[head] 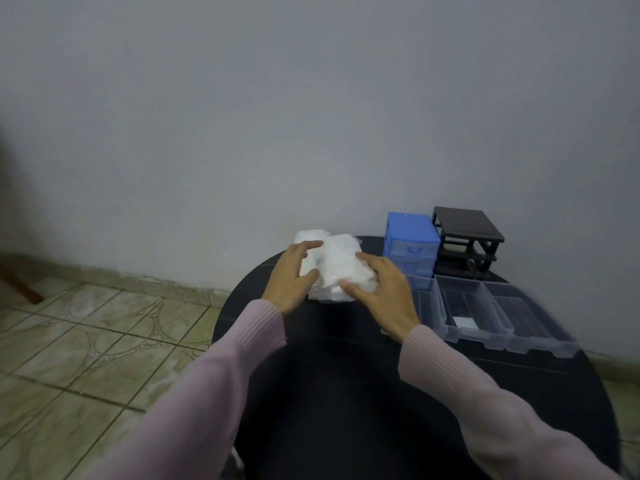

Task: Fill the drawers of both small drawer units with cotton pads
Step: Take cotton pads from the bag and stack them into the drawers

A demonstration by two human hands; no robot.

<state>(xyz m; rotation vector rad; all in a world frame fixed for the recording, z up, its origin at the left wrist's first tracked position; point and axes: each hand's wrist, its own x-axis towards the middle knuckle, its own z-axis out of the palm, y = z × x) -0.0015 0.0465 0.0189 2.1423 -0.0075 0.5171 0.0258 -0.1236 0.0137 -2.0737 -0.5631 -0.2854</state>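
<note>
I am seeing a crumpled white bag of cotton pads (332, 268). My left hand (294, 277) and right hand (384, 289) are gripping its sides, fingers curled round it.

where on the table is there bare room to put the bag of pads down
Bare table lies near the person, between the sleeves. Crowded: the right side, with clear drawers, blue unit and black unit.

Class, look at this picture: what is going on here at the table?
A person in pink sleeves has both hands on a clear bag of white cotton pads on a dark round table: the left hand and the right hand grip its sides. To the right stand a blue drawer unit and a black frame with no drawers in it. Clear drawers lie pulled out in front, nearly empty.
</note>
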